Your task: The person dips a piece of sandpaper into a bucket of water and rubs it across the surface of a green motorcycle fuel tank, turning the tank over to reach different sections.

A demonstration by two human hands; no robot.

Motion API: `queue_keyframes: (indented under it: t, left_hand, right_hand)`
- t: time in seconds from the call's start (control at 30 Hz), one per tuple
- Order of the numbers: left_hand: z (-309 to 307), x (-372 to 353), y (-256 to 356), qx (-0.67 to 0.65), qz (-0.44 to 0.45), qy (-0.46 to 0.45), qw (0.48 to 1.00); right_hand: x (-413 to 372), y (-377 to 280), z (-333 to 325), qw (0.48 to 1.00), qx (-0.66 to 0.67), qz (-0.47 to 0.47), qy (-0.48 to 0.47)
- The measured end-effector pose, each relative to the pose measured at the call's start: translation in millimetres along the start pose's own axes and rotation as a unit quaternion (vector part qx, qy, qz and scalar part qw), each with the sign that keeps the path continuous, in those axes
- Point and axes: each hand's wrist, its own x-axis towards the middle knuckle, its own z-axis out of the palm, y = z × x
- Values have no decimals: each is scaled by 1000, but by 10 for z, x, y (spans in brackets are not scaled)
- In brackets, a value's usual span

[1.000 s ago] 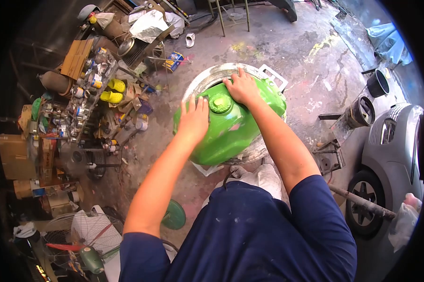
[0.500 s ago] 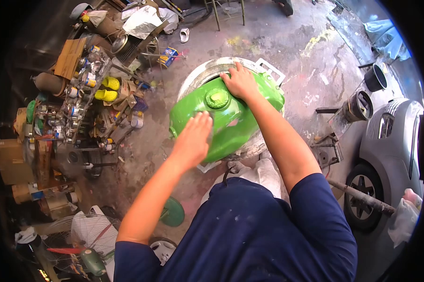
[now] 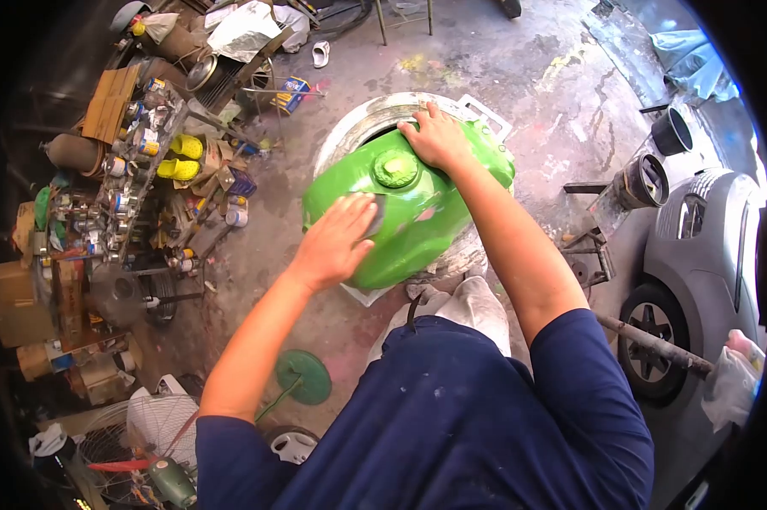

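Note:
A glossy green motorcycle fuel tank (image 3: 439, 225) lies across a round whitish stand (image 3: 337, 140), its raised filler cap (image 3: 396, 169) facing up. My left hand (image 3: 337, 242) presses flat on the tank's near left side, fingers together over a dark grey piece of sandpaper (image 3: 378, 215). Only a strip of that sheet shows beside the fingers. At the far edge of the tank, my right hand (image 3: 439, 140) holds on from above, fingers reaching over the edge and thumb apart. Small pale patches mark the green surface.
Paint cans (image 3: 150, 140) crowd a rack at left, with yellow clogs (image 3: 179, 168) beside it. A fan (image 3: 171, 480) stands at lower left, near a green round base (image 3: 303, 376). Dark buckets (image 3: 645, 180) and a grey car body part (image 3: 698, 229) are at right.
My left hand has slid slightly left and down on the tank, uncovering part of the sandpaper. My right hand keeps its place on the tank. The whole view has shifted a little.

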Motion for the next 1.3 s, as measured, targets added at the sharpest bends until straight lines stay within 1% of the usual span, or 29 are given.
queue_keyframes:
  t: [0.07, 0.17, 0.3, 0.33, 0.43, 0.5, 0.6, 0.7, 0.77, 0.8, 0.93, 0.97, 1.07, 1.1, 1.2, 1.3]
  left_hand:
    - [81, 206, 69, 13, 59, 2, 998]
    - [84, 207, 26, 6, 73, -1, 997]
    - [-129, -160, -158, 17, -28, -1, 999]
    - [-102, -141, -152, 24, -47, 5, 999]
    - [85, 37, -58, 47, -115, 23, 992]
    - [140, 358, -129, 69, -171, 31, 982]
    - [132, 474, 30, 89, -225, -10, 970]
    - [242, 289, 416, 122, -230, 7, 965]
    - [336, 182, 451, 85, -234, 15, 969]
    - [373, 154, 451, 65, -236, 21, 969]
    - [416, 261, 106, 43, -323, 78, 942]
    - [482, 296, 132, 70, -313, 79, 944]
    - [548, 442, 524, 94, -234, 70, 965]
    - [530, 489, 664, 94, -233, 75, 965]
    - [440, 346, 637, 58, -221, 72, 971]
    - [404, 164, 618, 63, -235, 74, 967]
  right_hand:
    - [-9, 4, 1, 1000, -9, -2, 0]
    - [2, 8, -19, 1000, -4, -8, -2]
    - [-8, 11, -16, 1000, 15, 4, -5]
    - [6, 7, -12, 1000, 12, 7, -3]
    - [-14, -19, -5, 1000, 6, 10, -5]
    - [-21, -36, -58, 1000, 17, 3, -7]
    - [-28, -19, -63, 1000, 27, 1, -3]
    - [-14, -16, -45, 1000, 18, 2, -1]
    - [-33, -21, -64, 1000, 27, 4, -3]
    - [-36, -13, -63, 1000, 30, 3, -5]
    - [-32, -15, -46, 1000, 24, 11, -10]
    - [-8, -28, -50, 1000, 16, 11, -11]
    - [-15, -46, -41, 1000, 12, 11, -15]
    - [-17, -47, -49, 1000, 11, 10, -15]
    - [-43, -42, -86, 1000, 22, 9, -16]
    - [-31, -48, -81, 1000, 15, 6, -12]
